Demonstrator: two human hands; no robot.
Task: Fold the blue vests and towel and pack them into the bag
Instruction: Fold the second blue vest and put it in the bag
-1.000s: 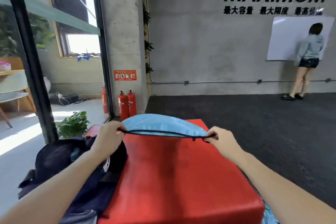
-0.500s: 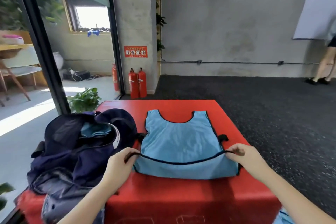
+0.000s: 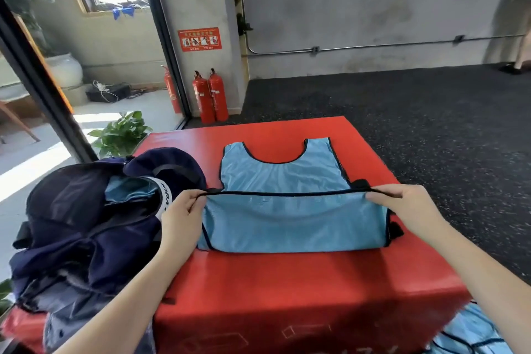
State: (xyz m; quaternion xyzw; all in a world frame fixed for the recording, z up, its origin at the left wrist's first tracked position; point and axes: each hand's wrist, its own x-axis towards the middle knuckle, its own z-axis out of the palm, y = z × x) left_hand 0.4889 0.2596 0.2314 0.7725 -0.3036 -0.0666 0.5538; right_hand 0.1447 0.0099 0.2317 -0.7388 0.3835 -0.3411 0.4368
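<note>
A light blue vest with black trim lies flat on the red padded box, neck opening pointing away from me. Its bottom part is raised and doubled over toward the neck. My left hand pinches the left end of the black hem, and my right hand pinches the right end, holding the hem taut above the vest's middle. A dark navy bag sits open at the box's left side, with blue fabric showing inside. More blue cloth lies at the lower right, below the box.
Two red fire extinguishers stand by a concrete pillar behind the box. A potted plant grows beside the glass partition at left. Dark speckled floor spreads to the right. A person's legs show at the far right wall.
The vest was laid flat on the box from a held-up bundle. Both hands then lifted its bottom hem and carried it away from me toward the vest's middle.
</note>
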